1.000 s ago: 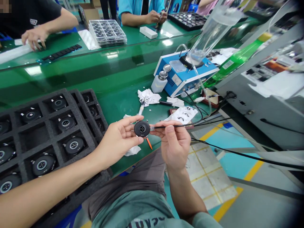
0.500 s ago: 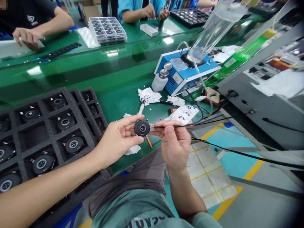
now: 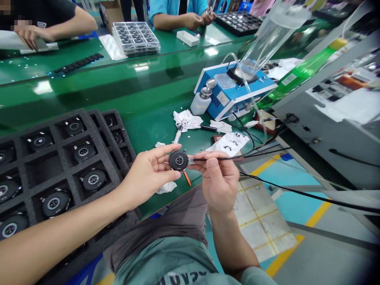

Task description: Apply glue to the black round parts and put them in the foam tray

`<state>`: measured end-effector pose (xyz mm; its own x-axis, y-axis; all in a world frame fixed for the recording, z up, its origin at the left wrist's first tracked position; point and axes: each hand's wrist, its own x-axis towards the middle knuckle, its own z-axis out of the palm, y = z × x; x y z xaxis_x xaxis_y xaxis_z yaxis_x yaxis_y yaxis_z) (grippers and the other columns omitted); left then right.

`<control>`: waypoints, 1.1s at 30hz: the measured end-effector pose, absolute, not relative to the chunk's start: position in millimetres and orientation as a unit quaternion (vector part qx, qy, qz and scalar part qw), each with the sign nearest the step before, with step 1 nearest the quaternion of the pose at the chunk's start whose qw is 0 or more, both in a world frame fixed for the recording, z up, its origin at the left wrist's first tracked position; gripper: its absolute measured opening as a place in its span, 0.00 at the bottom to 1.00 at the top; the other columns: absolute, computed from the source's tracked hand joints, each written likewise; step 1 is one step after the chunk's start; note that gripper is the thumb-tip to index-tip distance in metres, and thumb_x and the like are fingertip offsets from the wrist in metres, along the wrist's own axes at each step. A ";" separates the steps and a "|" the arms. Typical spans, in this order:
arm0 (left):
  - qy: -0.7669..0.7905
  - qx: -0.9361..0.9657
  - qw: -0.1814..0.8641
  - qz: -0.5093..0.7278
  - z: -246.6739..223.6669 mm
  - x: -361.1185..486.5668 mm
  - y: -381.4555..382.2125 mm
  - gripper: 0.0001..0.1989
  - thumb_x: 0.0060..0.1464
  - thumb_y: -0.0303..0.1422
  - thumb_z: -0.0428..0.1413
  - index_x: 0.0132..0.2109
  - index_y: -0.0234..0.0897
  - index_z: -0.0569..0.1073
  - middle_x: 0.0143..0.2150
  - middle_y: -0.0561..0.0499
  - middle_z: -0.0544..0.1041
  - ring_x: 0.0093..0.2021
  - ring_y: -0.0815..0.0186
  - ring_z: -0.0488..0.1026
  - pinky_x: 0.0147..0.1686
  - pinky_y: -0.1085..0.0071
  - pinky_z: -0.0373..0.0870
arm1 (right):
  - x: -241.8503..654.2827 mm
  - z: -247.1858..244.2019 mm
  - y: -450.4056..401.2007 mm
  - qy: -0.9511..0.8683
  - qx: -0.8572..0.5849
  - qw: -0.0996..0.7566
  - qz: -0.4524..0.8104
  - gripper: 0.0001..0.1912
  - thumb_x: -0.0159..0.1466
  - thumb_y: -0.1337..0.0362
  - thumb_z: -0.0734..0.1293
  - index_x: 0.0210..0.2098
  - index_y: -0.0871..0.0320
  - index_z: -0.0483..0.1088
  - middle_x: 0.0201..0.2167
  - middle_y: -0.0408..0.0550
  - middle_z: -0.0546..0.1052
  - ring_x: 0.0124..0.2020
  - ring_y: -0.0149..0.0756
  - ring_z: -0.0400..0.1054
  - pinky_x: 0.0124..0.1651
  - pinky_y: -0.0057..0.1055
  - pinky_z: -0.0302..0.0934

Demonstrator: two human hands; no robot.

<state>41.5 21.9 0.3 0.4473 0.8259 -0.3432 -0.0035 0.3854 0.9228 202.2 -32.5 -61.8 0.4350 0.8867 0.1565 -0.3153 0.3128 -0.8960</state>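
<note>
Green table (image 3: 89, 91): foam tray (image 3: 59, 156) at nine o'clock, blue machine (image 3: 234, 91) at two. Hands together, left hand (image 3: 145, 178) clamping black disc (image 3: 179, 160), right hand (image 3: 216, 182) pinching black probe (image 3: 213, 158) against it, same as earlier.

Two hands (image 3: 145, 178), one black disc (image 3: 178, 160), one foam tray (image 3: 63, 168), one blue bench unit (image 3: 234, 95), one green bottle (image 3: 297, 77) — one white squeeze bottle (image 3: 201, 103).

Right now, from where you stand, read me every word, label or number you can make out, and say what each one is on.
Nothing reads for certain.
Green bottle: white label, too small to read.
Blue machine: white panel label, too small to read.
Grey-green shirt: dark print, cut off by the frame, unreadable.
Round black part: no lettering I can make out.
</note>
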 end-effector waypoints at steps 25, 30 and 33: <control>0.449 0.461 0.707 0.293 1.5 41.9 23.1 0.36 0.42 0.25 0.71 0.61 0.34 0.76 0.48 0.44 0.86 0.44 0.58 0.83 0.48 0.63 0.79 | 201.0 -64.2 -27.1 -0.348 -0.388 0.739 0.426 0.05 0.70 0.62 0.68 0.39 0.54 0.76 0.39 0.45 0.82 0.42 0.37 0.81 0.42 0.34 0.79; 0.456 0.461 0.704 0.289 4.3 42.5 24.0 0.36 0.42 0.25 0.71 0.60 0.34 0.76 0.47 0.46 0.86 0.43 0.60 0.83 0.47 0.66 0.79 | 201.2 -64.3 -27.2 -0.350 -0.382 0.740 0.429 0.05 0.70 0.62 0.68 0.40 0.53 0.77 0.39 0.45 0.82 0.42 0.37 0.81 0.42 0.34 0.79; 0.458 0.465 0.701 0.288 4.7 42.5 23.5 0.36 0.42 0.25 0.71 0.61 0.34 0.76 0.47 0.46 0.86 0.44 0.60 0.83 0.47 0.66 0.79 | 201.4 -64.7 -27.2 -0.351 -0.380 0.740 0.430 0.05 0.70 0.63 0.68 0.40 0.53 0.77 0.39 0.44 0.82 0.42 0.38 0.81 0.41 0.34 0.79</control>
<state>42.5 23.5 4.7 0.4155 0.8294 -0.3735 0.0220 0.4014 0.9156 201.4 -27.2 -64.7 0.3832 0.9034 0.1924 -0.3704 0.3411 -0.8640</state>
